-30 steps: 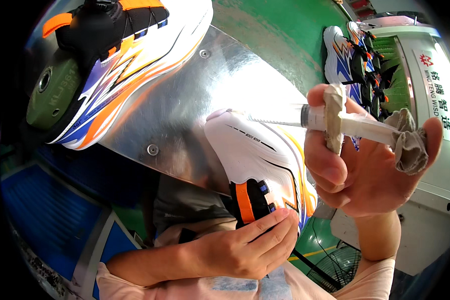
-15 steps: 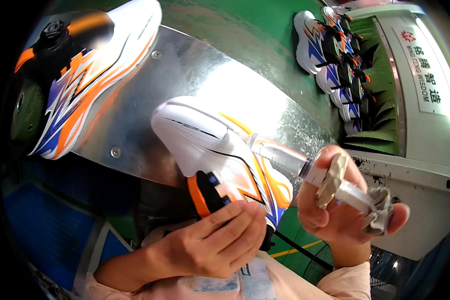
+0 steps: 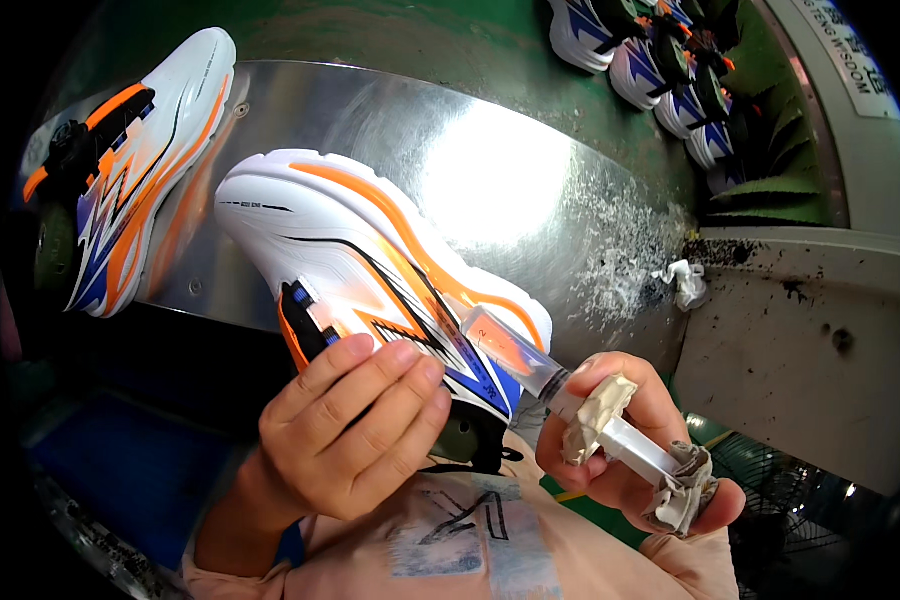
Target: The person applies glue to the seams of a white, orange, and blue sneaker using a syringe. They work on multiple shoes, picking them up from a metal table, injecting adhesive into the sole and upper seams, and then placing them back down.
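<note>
A white sneaker (image 3: 315, 215) with orange, blue and black markings lies tilted on its side, toe toward the upper left. My left hand (image 3: 355, 430) is closed on its upper near the opening, fingertips against the side panel; the thumb is hidden. In my right hand (image 3: 620, 495) is a clear plastic syringe (image 3: 515, 355), gripped by its flange and plunger end, both wrapped in crumpled pale material. Its tip points at the seam between the sneaker's upper and sole near the midfoot. Whether the tip touches I cannot tell.
A matching sneaker (image 3: 155, 160) on a dark green shoe last stands at the left of the shiny metal table (image 3: 400, 110). Several similar sneakers (image 3: 670, 95) sit beside green flaps of a pale machine (image 3: 790, 330). Crumpled white paper (image 3: 687, 284) lies by the table's right end.
The sneaker has rolled, so more of its orange-striped sole edge shows. Hands, sneaker and syringe appear farther left, partly because the view has shifted. The syringe tip now points at the midfoot seam.
</note>
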Action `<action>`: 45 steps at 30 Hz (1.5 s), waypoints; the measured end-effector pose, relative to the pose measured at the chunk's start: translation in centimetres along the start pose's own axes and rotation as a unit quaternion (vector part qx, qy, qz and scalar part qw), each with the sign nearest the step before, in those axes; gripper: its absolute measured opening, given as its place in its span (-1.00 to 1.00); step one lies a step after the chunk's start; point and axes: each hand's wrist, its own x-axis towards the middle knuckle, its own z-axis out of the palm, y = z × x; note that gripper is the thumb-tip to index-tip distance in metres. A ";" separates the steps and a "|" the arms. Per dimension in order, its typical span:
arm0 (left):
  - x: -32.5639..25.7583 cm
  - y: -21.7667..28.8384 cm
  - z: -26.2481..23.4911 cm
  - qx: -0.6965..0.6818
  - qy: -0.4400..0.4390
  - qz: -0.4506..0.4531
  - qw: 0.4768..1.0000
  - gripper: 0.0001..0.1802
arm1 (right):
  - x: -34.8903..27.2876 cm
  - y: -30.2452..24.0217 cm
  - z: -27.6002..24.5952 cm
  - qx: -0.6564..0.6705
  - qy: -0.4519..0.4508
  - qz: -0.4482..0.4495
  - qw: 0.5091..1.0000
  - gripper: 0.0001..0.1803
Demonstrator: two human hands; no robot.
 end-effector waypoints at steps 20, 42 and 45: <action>3.6 0.5 -1.1 0.028 -0.094 -0.015 0.995 -0.72 | -3.0 5.6 -9.2 0.206 -0.107 -0.133 0.964 0.37; 15.4 -2.9 1.0 0.075 -0.304 0.148 0.938 -0.31 | -1.8 8.3 -9.2 0.350 -0.018 -0.140 0.926 0.46; 16.4 -1.9 1.3 0.092 -0.355 0.161 0.916 -0.26 | -1.8 8.0 -9.1 0.362 0.007 -0.148 0.920 0.46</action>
